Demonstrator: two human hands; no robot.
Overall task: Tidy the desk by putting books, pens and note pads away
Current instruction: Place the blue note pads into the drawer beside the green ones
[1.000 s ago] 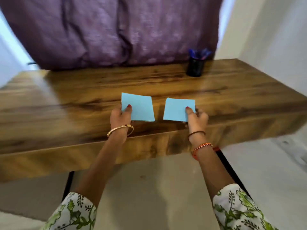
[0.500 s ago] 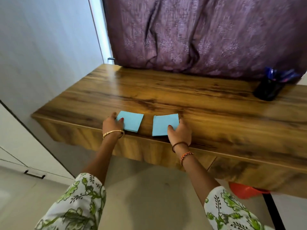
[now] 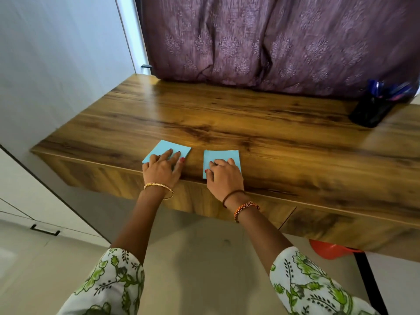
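Two blue note pads lie flat near the front edge of the wooden surface point(image 3: 250, 123) — left hand point(image 3: 162, 170) rests on the left note pad point(image 3: 167, 150), fingers straight and spread, gripping nothing. Right hand point(image 3: 225, 176) presses the right note pad point(image 3: 221, 156), fingers slightly bent on top; black pen holder point(image 3: 370, 111) with blue pens stands well apart at back right.

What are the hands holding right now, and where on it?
Nothing is gripped. The left hand rests flat on the near part of the left blue note pad; the right hand rests on the near part of the right blue note pad. Both pads lie on the desk.
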